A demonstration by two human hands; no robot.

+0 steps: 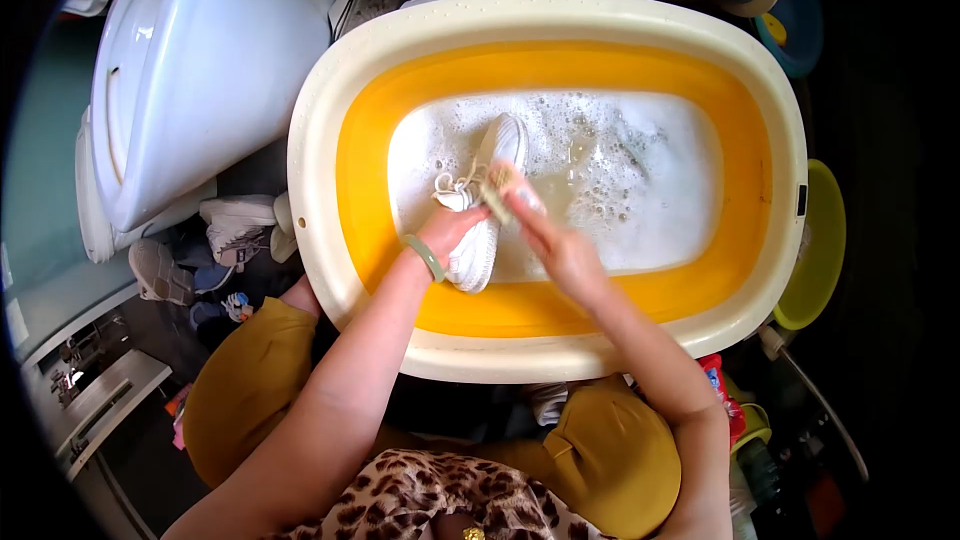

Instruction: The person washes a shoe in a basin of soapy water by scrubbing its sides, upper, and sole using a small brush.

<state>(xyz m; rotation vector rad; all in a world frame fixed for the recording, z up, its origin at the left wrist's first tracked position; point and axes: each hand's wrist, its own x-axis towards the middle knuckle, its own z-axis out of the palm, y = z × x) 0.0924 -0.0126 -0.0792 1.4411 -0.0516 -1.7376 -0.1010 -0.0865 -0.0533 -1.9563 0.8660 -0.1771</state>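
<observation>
A white lace-up shoe (479,252) is held tilted over the foamy water (650,210) inside a yellow tub with a cream rim (545,368). My left hand (450,230), with a pale green bangle at the wrist, grips the shoe around its middle. In my right hand (540,225) is a small pale brush (496,202), blurred by motion, pressed against the shoe's upper near the laces. The fingers of my right hand are closed round the brush and partly smeared.
At the left are a large white basin (215,70) and several shoes, among them a pale sneaker (240,225). A green basin (815,250) stands beyond the tub's right edge. My knees flank the tub's near side. A red packet (722,395) lies at the lower right.
</observation>
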